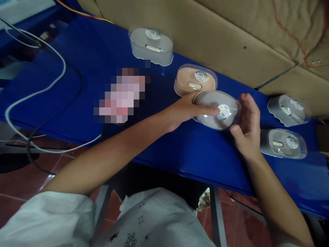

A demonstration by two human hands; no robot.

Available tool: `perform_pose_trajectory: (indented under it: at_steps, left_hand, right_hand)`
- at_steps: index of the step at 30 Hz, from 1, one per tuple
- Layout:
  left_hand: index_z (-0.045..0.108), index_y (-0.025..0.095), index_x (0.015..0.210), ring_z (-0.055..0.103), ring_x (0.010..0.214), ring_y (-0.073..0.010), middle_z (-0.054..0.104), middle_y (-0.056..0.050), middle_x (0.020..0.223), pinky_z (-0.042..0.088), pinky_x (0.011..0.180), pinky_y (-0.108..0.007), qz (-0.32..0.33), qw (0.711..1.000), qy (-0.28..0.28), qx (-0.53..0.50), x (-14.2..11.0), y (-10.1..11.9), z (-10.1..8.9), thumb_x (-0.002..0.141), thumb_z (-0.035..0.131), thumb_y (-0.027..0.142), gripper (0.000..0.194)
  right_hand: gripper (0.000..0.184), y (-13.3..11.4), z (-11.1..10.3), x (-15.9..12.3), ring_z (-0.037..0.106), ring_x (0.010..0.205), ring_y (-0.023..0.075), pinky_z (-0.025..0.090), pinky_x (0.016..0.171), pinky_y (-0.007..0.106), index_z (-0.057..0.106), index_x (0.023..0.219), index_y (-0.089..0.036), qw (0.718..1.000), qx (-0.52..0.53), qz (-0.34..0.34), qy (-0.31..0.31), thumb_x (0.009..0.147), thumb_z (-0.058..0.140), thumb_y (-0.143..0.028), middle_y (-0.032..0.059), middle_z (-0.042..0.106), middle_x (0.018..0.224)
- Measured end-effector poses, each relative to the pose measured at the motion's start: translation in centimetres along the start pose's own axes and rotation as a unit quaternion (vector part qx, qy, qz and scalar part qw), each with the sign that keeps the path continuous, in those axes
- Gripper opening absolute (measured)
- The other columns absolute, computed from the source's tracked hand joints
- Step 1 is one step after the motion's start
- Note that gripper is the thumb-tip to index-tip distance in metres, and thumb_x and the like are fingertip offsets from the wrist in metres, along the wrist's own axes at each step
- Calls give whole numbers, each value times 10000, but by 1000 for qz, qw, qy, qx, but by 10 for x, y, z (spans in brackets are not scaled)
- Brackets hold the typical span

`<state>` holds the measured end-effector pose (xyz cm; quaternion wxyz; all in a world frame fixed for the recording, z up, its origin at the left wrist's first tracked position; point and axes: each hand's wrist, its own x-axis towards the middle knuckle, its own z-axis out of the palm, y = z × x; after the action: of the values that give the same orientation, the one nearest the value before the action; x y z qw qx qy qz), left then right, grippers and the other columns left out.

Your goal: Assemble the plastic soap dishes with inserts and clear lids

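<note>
My left hand (pixel 183 109) grips an oval grey plastic box with a clear cover (pixel 209 118), its thumb lying across the top by a round white label. The box is tilted and held above the blue table. At the box's right end is my right hand (pixel 248 127), fingers apart and curved. Whether its fingertips touch the cover I cannot tell. Just behind the held box stands a similar peach-coloured box (pixel 183 82), partly covered by my left hand. To the right of my right hand sits another grey box (pixel 284 144) with a pale oblong piece on it.
Another grey box (pixel 151 44) stands at the back left, and one more (pixel 289 109) at the back right. A pixelated pink object (pixel 120 96) lies on the blue table (pixel 159 144). Brown cardboard (pixel 218 34) lines the back. A white cable (pixel 33 89) loops at left.
</note>
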<state>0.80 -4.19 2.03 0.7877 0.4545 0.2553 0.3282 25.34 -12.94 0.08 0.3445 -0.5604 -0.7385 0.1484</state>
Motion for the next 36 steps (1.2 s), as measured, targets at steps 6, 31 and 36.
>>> perform_pose_trajectory:
  at_steps: [6,31,36]
  left_hand:
    - [705,167,1205,679,1261,-330,768,-88,1207,493,1126,-492,57,998,5,17,2,-1,-1,722,966,312,568]
    - [588,233,1363,694,1195,-244,685,-122,1368,612,978,-410,331,778,141,514,1,-10,-18,1009,641,280,361]
    - [508,197,1507,489,1518,-373,517,-227,1565,408,1251,-608,328,671,217,629,9,-5,-40,1010,660,479,591]
  right_hand:
    - [730,9,2,4,593,1451,360,638,1087,565,448,1600,-489,960,243,142,-7,948,708,-685,7,507,1669]
    - [814,29,-15,18,704,848,245,599,590,363,547,1481,-336,947,156,264,100,847,706,-821,80,741,1214]
    - [764,48,-9,20,748,895,270,654,758,440,609,1423,-292,943,126,286,112,874,658,-822,90,774,1172]
